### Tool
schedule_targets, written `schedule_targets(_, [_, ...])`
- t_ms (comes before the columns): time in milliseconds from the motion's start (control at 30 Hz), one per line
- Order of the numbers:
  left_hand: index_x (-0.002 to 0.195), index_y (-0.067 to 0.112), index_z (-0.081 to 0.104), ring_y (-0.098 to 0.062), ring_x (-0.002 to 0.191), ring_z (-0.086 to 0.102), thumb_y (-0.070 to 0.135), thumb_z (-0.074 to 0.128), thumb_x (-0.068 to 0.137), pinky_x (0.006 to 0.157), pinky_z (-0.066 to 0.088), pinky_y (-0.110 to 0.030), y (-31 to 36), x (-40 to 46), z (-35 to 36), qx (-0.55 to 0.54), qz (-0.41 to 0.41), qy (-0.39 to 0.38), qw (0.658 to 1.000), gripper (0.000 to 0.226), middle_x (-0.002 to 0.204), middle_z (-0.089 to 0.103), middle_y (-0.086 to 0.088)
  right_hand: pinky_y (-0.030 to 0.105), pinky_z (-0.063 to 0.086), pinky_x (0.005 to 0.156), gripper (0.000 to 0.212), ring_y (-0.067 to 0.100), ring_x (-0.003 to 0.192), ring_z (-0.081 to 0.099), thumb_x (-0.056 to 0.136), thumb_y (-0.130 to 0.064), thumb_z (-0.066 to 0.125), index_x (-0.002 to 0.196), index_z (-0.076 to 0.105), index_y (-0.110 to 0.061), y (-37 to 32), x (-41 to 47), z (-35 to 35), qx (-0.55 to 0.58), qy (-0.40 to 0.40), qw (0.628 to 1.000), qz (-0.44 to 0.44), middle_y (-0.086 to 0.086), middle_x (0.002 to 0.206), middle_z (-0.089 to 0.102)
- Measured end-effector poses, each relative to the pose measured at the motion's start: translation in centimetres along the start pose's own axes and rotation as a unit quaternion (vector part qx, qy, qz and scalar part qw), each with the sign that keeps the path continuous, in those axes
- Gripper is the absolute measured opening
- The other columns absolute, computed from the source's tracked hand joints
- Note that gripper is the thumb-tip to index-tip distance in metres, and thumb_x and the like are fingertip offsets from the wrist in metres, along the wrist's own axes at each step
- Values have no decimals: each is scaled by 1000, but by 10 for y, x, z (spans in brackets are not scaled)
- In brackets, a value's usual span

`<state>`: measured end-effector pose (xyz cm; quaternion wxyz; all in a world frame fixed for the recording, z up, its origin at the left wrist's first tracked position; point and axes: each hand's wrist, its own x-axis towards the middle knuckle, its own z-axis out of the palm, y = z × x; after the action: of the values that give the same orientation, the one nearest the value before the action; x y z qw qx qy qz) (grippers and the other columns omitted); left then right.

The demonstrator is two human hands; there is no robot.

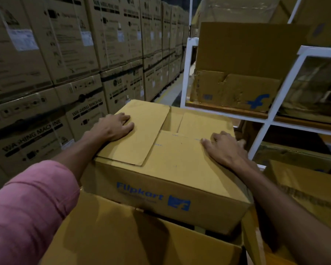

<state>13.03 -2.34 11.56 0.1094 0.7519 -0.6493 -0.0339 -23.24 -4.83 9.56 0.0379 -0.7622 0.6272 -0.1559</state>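
Observation:
A brown cardboard box with blue Flipkart print on its near side sits on top of a larger cardboard box. Its top flaps are folded down and overlap, with a small gap at the far middle. My left hand lies flat on the left flap, fingers spread and pressing down. My right hand rests flat on the near right flap by the box's right edge. A pink sleeve covers my left upper arm.
Tall stacks of washing-machine cartons wall the left side, with a narrow aisle running away between them and a white metal rack. The rack holds flattened cardboard. Another carton stands at the right.

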Motion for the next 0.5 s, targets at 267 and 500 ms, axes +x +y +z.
schedule_targets(267, [156, 24, 41, -34, 141, 45, 58, 37, 103, 112, 38, -47, -36, 26, 67, 11, 34, -54, 998, 63, 166, 32, -3, 66, 35, 101, 82, 44, 132, 43, 80, -81, 18, 127, 56, -25, 11, -12, 99, 55, -71, 992, 84, 8, 150, 42])
schedule_targets(500, [157, 30, 38, -41, 135, 50, 73, 22, 84, 111, 42, -54, -52, 16, 152, -18, -9, -94, 995, 86, 169, 24, 5, 56, 34, 108, 84, 34, 137, 42, 83, -76, 20, 145, 48, -26, 35, -33, 151, 67, -98, 989, 88, 3, 159, 34])
